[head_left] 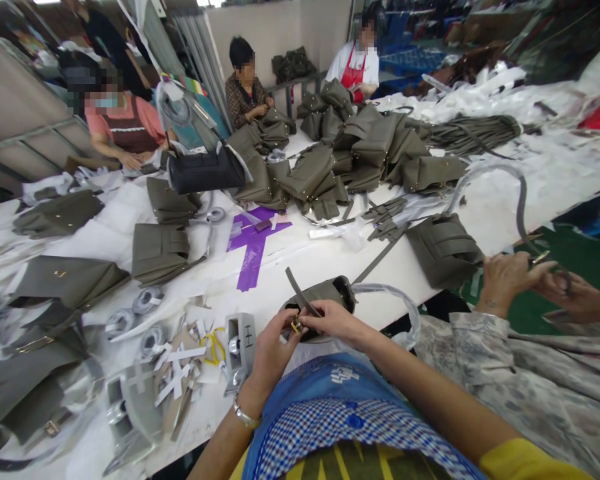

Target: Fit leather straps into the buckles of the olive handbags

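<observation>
Close to my body, at the table's front edge, lies an olive-green handbag [331, 291]. My left hand [273, 343] is closed in a pinch on a small gold-coloured metal fitting [296, 325]; its exact kind is too small to tell. Against it, my right hand [336, 320] grips a flat olive strap [296, 287], whose free end sticks up past the fingers. Both sets of fingertips meet over the bag's near side and partly hide the fitting. A plastic-wrapped handle [405, 300] curves out from the bag to the right.
Left of my hands stand a grey tape dispenser [239, 347] and yellow-handled pliers [213, 347]. A heap of olive bags [350, 147] fills the table's far middle. At right, a co-worker's hands [510, 280] work beside another bag [445, 250]. Other people sit across the table.
</observation>
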The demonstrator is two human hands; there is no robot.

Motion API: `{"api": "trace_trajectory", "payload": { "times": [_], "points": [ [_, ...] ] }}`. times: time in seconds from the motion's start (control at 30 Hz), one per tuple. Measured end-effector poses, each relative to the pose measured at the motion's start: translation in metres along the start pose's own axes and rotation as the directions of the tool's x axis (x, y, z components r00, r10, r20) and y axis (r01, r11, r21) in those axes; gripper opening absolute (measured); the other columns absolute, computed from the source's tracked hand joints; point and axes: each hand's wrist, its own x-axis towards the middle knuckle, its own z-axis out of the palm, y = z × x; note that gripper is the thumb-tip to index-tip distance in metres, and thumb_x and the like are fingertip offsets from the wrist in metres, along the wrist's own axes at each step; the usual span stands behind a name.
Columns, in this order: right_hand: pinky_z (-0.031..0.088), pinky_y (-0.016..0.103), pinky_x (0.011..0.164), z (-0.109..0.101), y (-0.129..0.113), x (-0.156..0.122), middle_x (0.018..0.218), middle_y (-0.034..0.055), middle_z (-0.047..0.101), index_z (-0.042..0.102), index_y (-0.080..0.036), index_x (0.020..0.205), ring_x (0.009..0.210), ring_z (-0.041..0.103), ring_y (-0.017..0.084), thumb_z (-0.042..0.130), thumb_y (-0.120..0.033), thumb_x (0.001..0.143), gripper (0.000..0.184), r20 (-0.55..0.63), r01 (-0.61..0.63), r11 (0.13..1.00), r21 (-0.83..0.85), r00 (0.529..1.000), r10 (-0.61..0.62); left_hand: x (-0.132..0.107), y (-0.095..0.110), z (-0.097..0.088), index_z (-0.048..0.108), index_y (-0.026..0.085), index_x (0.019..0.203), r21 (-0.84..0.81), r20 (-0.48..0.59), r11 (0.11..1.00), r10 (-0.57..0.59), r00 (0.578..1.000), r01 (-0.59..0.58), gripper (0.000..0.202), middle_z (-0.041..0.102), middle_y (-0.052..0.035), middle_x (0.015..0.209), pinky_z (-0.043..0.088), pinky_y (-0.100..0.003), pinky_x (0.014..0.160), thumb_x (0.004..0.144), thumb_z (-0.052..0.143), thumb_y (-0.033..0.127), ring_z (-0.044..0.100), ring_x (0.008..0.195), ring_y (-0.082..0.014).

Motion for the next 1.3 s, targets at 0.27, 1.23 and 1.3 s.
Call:
{"api": "trace_trajectory", "payload": {
  "times": [0.27,1.23,1.3],
  "points": [
    [0.024,0.019,0.043,0.006,0.002,-0.004,0.057,-0.0066,0.044,0.061,-0.017,0.089,0.049,0.036,0.006,0.075,-0.044,0.069,0.036,0.073,-0.072,0.960,0.270,0.996,0.054,-0.007,0.007,-0.011,0.062,0.021,0.115,-0.082,-0.001,0.987,-0.138,0.990,0.137,0.032,0.063,-0.0099,0.117,0.059,-0.035,0.082,0.087,0.059,0.035,0.065,0.102,-0.0234],
    [0.043,0.028,0.064,-0.030,-0.007,-0.031,0.078,0.0040,0.066,0.064,-0.020,0.102,0.065,0.053,0.016,0.037,-0.053,0.094,0.043,0.057,0.279,0.932,-0.231,0.960,-0.273,0.027,-0.015,-0.019,0.066,0.017,0.113,-0.382,0.086,0.887,-0.245,0.966,0.259,0.036,0.069,-0.0083,0.113,0.050,-0.040,0.094,0.081,0.063,0.033,0.064,0.103,-0.0238],
    [0.042,0.027,0.061,-0.035,-0.001,-0.035,0.077,0.0041,0.066,0.064,-0.019,0.096,0.063,0.052,0.015,0.038,-0.056,0.092,0.045,0.128,0.217,0.959,-0.182,0.972,-0.196,0.027,-0.019,-0.014,0.065,0.015,0.114,-0.499,0.097,0.820,-0.269,0.958,0.281,0.037,0.069,-0.0093,0.112,0.049,-0.038,0.094,0.081,0.063,0.033,0.062,0.104,-0.0235]
  ]
}}
